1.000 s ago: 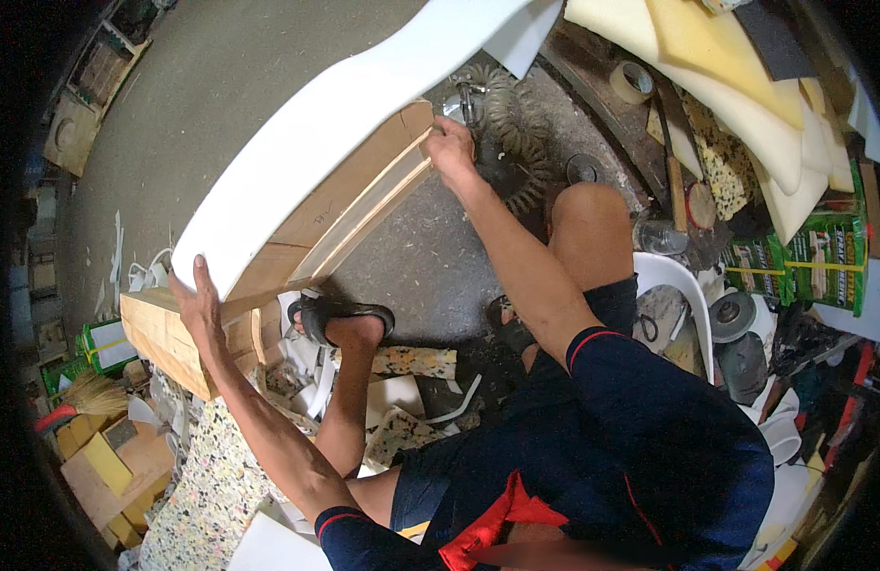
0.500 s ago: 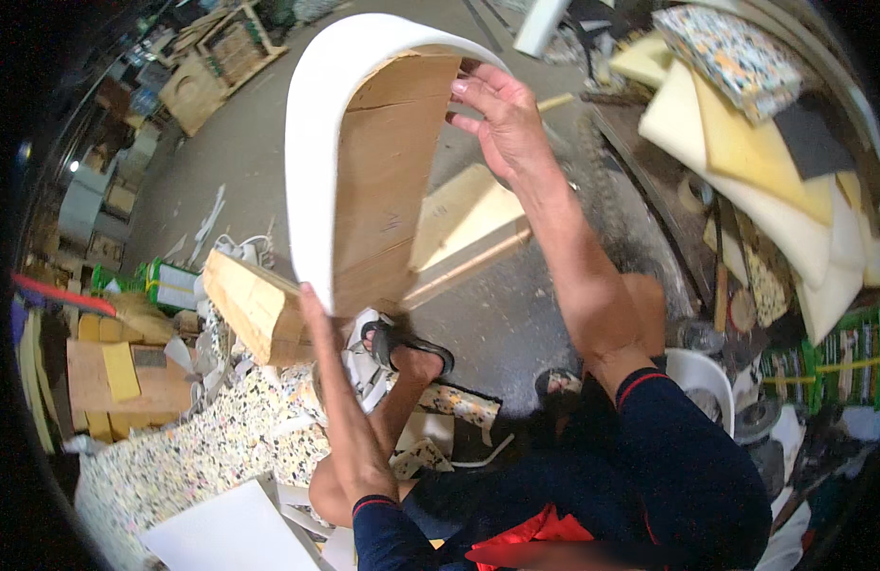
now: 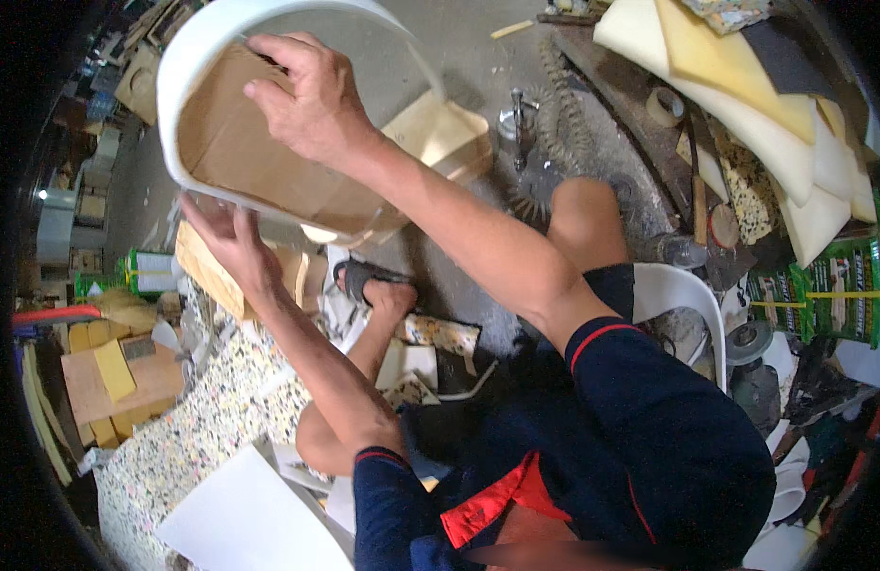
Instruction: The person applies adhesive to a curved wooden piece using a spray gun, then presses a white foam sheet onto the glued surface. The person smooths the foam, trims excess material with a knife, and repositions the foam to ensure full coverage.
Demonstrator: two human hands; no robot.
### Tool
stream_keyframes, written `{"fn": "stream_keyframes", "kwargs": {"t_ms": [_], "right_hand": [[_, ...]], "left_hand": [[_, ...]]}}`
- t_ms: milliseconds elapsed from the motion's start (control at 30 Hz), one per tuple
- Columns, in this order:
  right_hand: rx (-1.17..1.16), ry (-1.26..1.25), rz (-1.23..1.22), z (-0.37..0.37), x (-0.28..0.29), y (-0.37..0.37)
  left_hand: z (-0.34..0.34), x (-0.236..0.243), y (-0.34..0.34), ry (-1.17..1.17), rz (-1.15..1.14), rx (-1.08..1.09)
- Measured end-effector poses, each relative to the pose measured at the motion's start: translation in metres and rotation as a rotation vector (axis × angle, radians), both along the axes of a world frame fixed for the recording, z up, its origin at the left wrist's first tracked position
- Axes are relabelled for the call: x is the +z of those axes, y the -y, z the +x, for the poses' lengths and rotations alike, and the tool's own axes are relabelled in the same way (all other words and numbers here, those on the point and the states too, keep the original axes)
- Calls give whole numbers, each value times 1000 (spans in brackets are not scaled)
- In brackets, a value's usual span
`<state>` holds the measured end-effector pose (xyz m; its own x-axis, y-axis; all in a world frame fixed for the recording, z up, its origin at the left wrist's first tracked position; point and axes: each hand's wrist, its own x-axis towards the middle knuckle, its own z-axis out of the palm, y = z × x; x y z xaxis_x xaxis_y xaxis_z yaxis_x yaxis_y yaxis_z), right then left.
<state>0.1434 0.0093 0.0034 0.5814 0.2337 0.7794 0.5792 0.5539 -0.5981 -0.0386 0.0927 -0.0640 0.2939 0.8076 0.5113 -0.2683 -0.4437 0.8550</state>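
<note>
A rounded plywood panel [image 3: 231, 133] with a white foam band [image 3: 171, 124] round its edge is tilted at the upper left. My left hand [image 3: 235, 243] is at the band's near edge, gripping it from below; some of its fingertips are hidden behind the panel. Over the panel's brown face is my right hand [image 3: 312, 100], its thumb and forefinger apart and pointing left near the far rim. Whether those fingertips press on the wood is hard to tell. Pale wooden blocks [image 3: 207, 271] stand just under the panel.
A metal spray gun [image 3: 519, 124] with a coiled hose [image 3: 559, 95] lies on the floor. Foam sheets [image 3: 725, 86] are piled at the right, near a tape roll [image 3: 664, 107]. Speckled foam [image 3: 202, 409] and a white sheet [image 3: 254, 514] lie at the lower left.
The panel has moved left and tipped over from its upright tilt. My right hand has left its right edge and come across its face. My left hand has shifted left and up.
</note>
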Motion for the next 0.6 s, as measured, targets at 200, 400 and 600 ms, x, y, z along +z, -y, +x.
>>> {"fn": "stream_keyframes", "kwargs": {"t_ms": [200, 400, 600], "right_hand": [[438, 184, -109, -27, -13, -2], [377, -255, -532, -24, -84, 60], [436, -1256, -345, 124, -174, 70]], "left_hand": [[-2, 36, -11, -28, 59, 173], [-33, 20, -22, 18, 51, 257], [-59, 7, -32, 76, 17, 226]]}}
